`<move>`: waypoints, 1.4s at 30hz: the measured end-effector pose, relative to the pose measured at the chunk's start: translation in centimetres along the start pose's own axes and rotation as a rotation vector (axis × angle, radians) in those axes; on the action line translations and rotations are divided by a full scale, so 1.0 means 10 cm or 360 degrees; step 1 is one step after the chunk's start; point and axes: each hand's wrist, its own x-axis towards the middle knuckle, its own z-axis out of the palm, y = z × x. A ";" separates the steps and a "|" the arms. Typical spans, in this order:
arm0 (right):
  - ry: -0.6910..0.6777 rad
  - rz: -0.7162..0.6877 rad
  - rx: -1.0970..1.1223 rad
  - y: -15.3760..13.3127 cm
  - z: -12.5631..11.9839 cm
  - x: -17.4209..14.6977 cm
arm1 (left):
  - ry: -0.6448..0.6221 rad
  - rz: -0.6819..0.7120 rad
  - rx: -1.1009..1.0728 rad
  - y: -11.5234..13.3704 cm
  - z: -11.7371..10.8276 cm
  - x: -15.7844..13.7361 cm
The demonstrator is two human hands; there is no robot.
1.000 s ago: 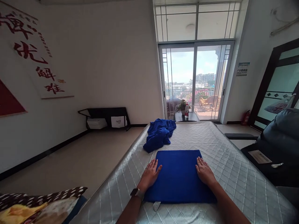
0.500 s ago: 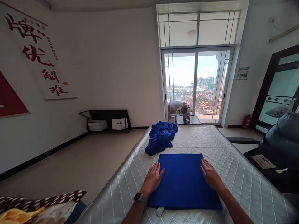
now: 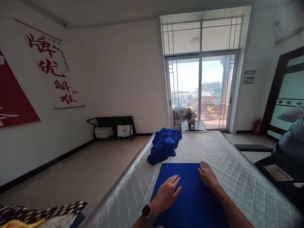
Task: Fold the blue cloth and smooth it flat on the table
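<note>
Working with loosely spread left hand (image 3: 166, 192) over flat blue cloth (image 3: 196, 201), flattened right hand (image 3: 207, 174) at its edge: press evenly, lightly!

Between your left hand (image 3: 167, 193) over the left half of the folded cloth (image 3: 190, 198) and your right hand (image 3: 207, 174) at its right edge, you have an open lane of blue running to the cloth's far side. Past that side, the crumpled cloth (image 3: 165, 145) blocks you on the left; straight ahead and to the right, flat mattress (image 3: 201, 146) gives you a passage. Beyond its far end stand the bottle (image 3: 193, 120) and plant (image 3: 189, 114). Past its right edge, the black chair (image 3: 288, 142) limits your reach.
</note>
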 end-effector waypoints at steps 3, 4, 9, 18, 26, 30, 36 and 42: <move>0.0012 0.0026 -0.0008 0.05 0.19 0.03 | 0.0026 0.0179 -0.0006 0.29 0.16 0.40; 0.0009 0.0021 -0.0019 0.07 0.23 0.03 | 0.0041 0.0214 -0.0015 0.39 0.24 0.57; -0.0063 -0.0014 -0.0019 0.22 0.28 0.05 | 0.0121 0.0180 0.0017 0.69 0.72 1.33; -0.0057 0.0015 0.0005 0.23 0.24 0.07 | 0.0029 -0.0046 0.0077 0.42 0.99 1.41; -0.0080 0.0053 0.0078 0.25 0.17 0.05 | -0.0003 -0.0444 0.0228 -0.55 0.48 0.89; -0.0079 0.0049 0.0067 0.26 0.17 0.04 | 0.0034 -0.0538 0.0290 -0.93 0.39 0.70; -0.0084 0.0049 0.0055 0.24 0.16 0.05 | 0.0057 -0.0575 0.0278 -1.02 0.45 0.70; -0.0065 0.0040 0.0045 0.24 0.14 0.03 | 0.0118 -0.0544 0.0269 -1.07 0.50 0.71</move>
